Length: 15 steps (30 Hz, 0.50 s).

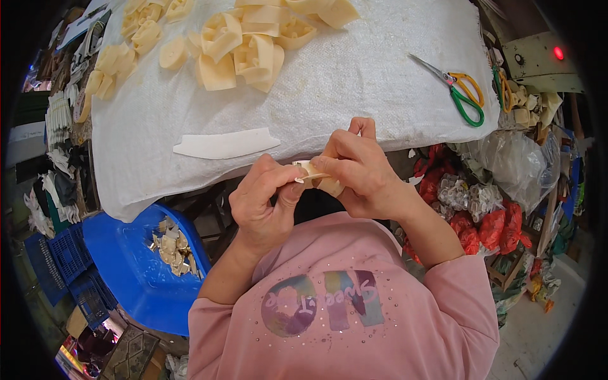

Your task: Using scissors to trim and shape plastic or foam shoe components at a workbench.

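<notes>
At the table's near edge, my two hands hold a small cream strip (311,170) between them. My left hand (261,201) pinches its left end between thumb and fingertips. My right hand (366,166) grips the other end, the thumb pressed on top and the fingers curled around it. Part of the strip hangs curved below the right fingers, and much of it is hidden by them. What it is made of I cannot tell. Just beyond my left hand, a flat white curved strip (226,144) lies on the white woven cloth (354,76).
Curled cream pieces (253,54) lie heaped at the table's far side. Scissors (457,87) with green and yellow handles rest at the right. A blue plastic tub (136,278) with small pale pieces stands at the lower left. Red bags (491,229) crowd the right.
</notes>
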### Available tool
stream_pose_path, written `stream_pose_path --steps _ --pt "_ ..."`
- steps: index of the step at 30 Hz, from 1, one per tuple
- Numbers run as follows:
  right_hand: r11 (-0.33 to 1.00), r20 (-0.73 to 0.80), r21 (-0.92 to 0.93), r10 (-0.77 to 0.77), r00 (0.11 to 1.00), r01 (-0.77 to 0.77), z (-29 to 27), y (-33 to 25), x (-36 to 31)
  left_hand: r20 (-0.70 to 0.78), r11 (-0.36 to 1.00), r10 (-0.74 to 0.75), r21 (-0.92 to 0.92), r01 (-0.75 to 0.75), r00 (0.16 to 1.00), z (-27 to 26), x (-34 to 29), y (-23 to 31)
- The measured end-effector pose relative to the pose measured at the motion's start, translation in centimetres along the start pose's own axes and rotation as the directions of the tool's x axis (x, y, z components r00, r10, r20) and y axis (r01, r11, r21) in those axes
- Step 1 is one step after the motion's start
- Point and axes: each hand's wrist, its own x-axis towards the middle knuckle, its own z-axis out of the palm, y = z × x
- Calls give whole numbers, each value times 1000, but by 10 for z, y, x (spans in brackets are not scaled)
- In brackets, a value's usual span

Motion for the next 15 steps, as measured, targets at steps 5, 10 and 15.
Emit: stream_pose_path --steps 5,10,15 --pt "999 29 -26 37 999 -36 0 -3 -1 25 966 144 212 -146 989 4 5 1" --pt "998 49 13 61 997 -61 0 -3 -2 54 942 196 267 -203 979 5 9 -2" --pt "997 94 25 69 993 -71 -1 -4 -2 54 984 -64 171 54 997 4 5 3"
